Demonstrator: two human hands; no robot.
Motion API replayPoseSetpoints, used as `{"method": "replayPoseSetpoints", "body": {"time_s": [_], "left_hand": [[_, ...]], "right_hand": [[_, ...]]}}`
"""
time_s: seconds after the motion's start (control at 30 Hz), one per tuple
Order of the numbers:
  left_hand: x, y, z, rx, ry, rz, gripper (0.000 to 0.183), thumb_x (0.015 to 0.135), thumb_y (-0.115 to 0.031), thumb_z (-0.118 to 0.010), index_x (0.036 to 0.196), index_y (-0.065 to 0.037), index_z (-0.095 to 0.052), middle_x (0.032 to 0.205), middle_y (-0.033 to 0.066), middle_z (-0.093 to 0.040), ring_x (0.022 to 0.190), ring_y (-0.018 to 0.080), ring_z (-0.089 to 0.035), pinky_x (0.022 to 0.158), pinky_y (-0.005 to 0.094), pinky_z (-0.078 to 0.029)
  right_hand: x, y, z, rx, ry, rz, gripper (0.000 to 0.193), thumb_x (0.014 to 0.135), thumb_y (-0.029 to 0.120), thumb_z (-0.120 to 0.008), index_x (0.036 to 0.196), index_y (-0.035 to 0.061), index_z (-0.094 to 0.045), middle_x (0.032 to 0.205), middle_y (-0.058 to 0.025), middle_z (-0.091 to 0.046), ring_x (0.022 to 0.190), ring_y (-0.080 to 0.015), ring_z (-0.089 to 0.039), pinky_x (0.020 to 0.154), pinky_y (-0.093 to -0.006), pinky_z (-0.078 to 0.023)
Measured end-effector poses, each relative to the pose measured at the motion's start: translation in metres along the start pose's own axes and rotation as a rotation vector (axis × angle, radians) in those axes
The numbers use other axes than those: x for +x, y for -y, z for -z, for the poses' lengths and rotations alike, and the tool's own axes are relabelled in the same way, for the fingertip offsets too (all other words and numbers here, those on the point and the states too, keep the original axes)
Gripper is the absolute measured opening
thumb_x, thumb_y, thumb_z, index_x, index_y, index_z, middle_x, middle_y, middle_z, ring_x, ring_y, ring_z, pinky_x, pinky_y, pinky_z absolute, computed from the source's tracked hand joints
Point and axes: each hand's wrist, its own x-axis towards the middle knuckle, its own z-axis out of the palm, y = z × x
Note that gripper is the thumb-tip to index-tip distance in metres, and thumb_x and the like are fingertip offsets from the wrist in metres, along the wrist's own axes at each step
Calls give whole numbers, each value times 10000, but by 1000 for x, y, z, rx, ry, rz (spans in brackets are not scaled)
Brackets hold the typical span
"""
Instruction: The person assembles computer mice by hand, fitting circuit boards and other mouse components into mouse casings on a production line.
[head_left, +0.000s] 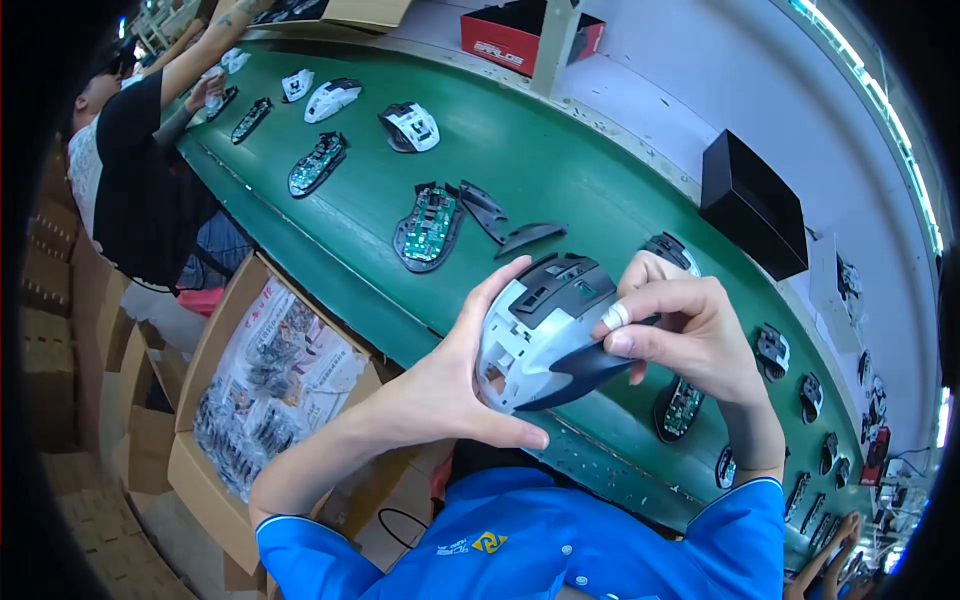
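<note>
A white and dark grey computer mouse shell (548,345) is held up over the near edge of the green bench, tilted, with openings in its white part. My left hand (440,385) cups its left side, fingers along the far edge and thumb below. At its right side my right hand (690,320) is closed, thumb and index finger pinching the edge; a white wrap circles one finger. Any small part between those fingertips is hidden. Just beyond lie a mouse base with green circuit board (430,228) and two dark curved side pieces (482,212), (532,238).
More mouse shells (410,127) and circuit-board bases (317,164) are spread along the green bench (360,240). A black open box (752,200) and a red box (525,38) stand at the back. At left, a cardboard carton (215,490) holds bagged parts; a co-worker (130,180) works beyond.
</note>
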Motion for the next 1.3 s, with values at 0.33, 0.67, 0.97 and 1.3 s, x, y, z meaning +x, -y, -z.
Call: {"method": "replayPoseSetpoints", "body": {"time_s": [0.33, 0.67, 0.97, 1.3], "left_hand": [[-2, 6, -33, 295, -29, -171, 1132, 626, -49, -790, 1443, -68, -6, 1380, 174, -254, 1285, 263, -322, 1047, 377, -317], [-12, 10, -37, 446, -129, -102, 1031, 627, -110, -807, 1409, -28, -140, 1303, 158, -289, 1230, 247, -358, 904, 333, -460], [-14, 14, -35, 569, -166, -193, 971, 610, -116, -816, 1372, 1, -226, 1197, 158, -354, 1147, 254, -433, 897, 328, -452], [-15, 6, -42, 819, -149, -300, 920, 588, -94, -809, 1334, 21, -283, 1122, 160, -399, 1078, 274, -474, 872, 337, -443]], "right_hand": [[-37, -14, 5, -279, -82, 292, 216, 723, 128, -761, 931, 81, -722, 762, -8, -490, 744, -122, -455, 648, -253, -383], [-41, -19, -4, -294, -140, 435, 252, 677, 86, -789, 921, 77, -725, 793, -18, -480, 722, -115, -468, 601, -238, -385], [-44, -25, 1, -54, -210, 277, 339, 654, 8, -796, 959, 51, -655, 889, -32, -518, 865, -111, -567, 634, -200, -543], [-44, -20, 8, -101, -161, 316, 216, 649, 40, -809, 805, 48, -660, 893, -45, -548, 833, -109, -587, 596, -206, -545]]}}
